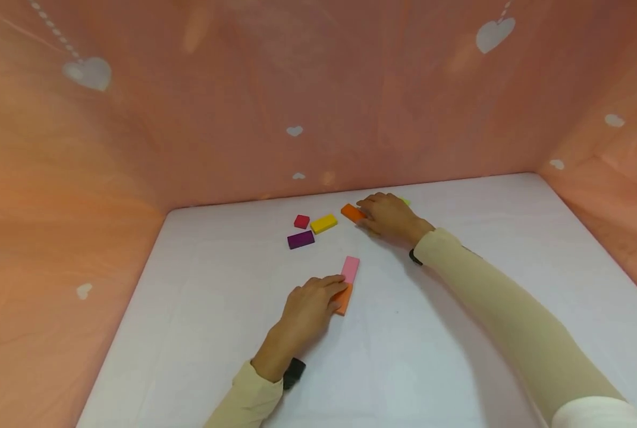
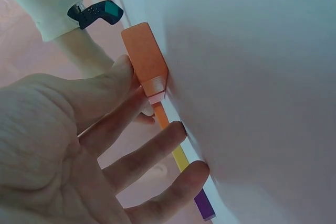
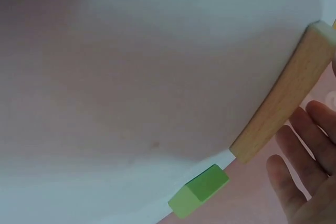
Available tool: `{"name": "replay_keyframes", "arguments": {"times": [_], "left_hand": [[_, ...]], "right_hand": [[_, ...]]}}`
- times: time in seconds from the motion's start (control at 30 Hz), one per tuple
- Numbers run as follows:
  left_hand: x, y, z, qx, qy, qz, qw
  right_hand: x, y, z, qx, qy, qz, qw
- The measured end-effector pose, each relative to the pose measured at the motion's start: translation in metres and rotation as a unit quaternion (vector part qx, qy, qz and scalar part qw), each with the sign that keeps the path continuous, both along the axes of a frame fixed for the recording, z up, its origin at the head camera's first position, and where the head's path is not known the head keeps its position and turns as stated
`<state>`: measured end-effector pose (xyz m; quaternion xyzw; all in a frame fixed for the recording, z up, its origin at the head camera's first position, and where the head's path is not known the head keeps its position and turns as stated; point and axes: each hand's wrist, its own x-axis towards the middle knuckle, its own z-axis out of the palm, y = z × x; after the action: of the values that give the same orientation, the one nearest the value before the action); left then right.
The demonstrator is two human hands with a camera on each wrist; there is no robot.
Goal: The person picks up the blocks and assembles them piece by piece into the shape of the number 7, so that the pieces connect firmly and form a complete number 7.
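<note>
My left hand (image 1: 308, 309) pinches a light-orange block (image 1: 344, 299) between thumb and index finger. Its other fingers spread out in the left wrist view, beside the block (image 2: 144, 51). End to end with that block lies a pink block (image 1: 350, 268), pointing away from me. Farther back, my right hand (image 1: 392, 219) has thumb and index fingertips at either side of a darker orange block (image 1: 352, 212), whose right end they cover. In the right wrist view, a wood-coloured block (image 3: 286, 95) is close by the right hand's extended fingers (image 3: 302, 156); the thumb is mostly out of frame.
Left of the right hand lie a red block (image 1: 301, 222), a yellow block (image 1: 324, 224) and a purple block (image 1: 301, 239). A green block (image 3: 199, 190) sits just beyond the right hand. Pinkish-orange curtain (image 1: 323, 101) with white hearts borders the white table (image 1: 216, 285).
</note>
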<state>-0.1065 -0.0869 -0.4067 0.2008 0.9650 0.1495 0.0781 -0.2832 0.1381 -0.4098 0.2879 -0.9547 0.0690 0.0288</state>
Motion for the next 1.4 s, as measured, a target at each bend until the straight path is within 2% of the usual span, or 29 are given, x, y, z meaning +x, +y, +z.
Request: {"name": "replay_keyframes", "arguments": {"times": [0.23, 0.43, 0.7, 1.03, 1.2, 1.3, 1.4], "left_hand": [[-0.001, 0.001, -0.002, 0.001, -0.012, 0.001, 0.9999], [-0.003, 0.000, -0.004, 0.006, -0.004, -0.007, 0.9999], [-0.005, -0.001, 0.001, 0.015, 0.000, -0.008, 0.9999], [-0.007, -0.001, -0.006, 0.015, 0.000, -0.011, 0.9998], [-0.005, -0.003, -0.007, 0.010, -0.001, -0.012, 0.9999], [-0.006, -0.004, -0.007, 0.012, 0.003, -0.014, 0.9998], [-0.007, -0.004, -0.005, 0.013, 0.005, -0.015, 0.9998]], "right_hand": [[-0.009, -0.004, -0.003, -0.006, -0.047, -0.007, 0.9988], [-0.015, -0.004, -0.006, 0.012, -0.034, -0.006, 0.9993], [-0.019, -0.008, 0.000, -0.032, -0.094, -0.031, 0.9946], [-0.024, -0.011, -0.006, -0.039, -0.119, -0.051, 0.9908], [-0.024, -0.012, -0.009, -0.043, -0.112, -0.041, 0.9919], [-0.023, -0.010, -0.005, -0.048, -0.095, -0.043, 0.9934], [-0.020, -0.008, 0.002, -0.067, -0.104, -0.055, 0.9908]]}}
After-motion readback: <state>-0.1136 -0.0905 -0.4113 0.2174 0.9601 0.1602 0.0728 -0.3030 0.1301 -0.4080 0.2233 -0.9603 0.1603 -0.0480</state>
